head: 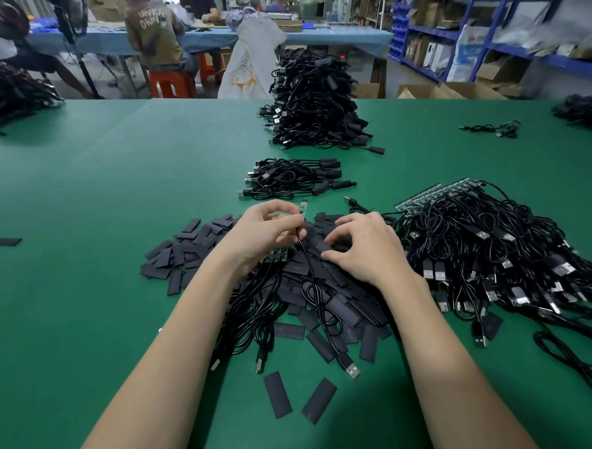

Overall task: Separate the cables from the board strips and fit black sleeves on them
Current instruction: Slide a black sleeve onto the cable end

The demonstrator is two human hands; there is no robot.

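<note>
My left hand [264,232] pinches a black cable [312,284] just below its small circuit board end [302,206], which sticks up past the fingers. The cable runs back toward me and ends in a USB plug [351,369]. My right hand [363,247] reaches into the pile of flat black sleeves [194,249], its thumb and fingers closing on one sleeve [322,246]. A short board strip [277,254] with cables attached lies under my left wrist. To the right sits a heap of cables still joined to board strips [425,196].
The green table [83,199] holds a small bundle of sleeved cables [296,176] ahead and a tall stack of them [313,101] farther back. Loose sleeves [317,400] lie near me. People sit at a blue table [330,36] beyond; shelving [483,29] stands at right.
</note>
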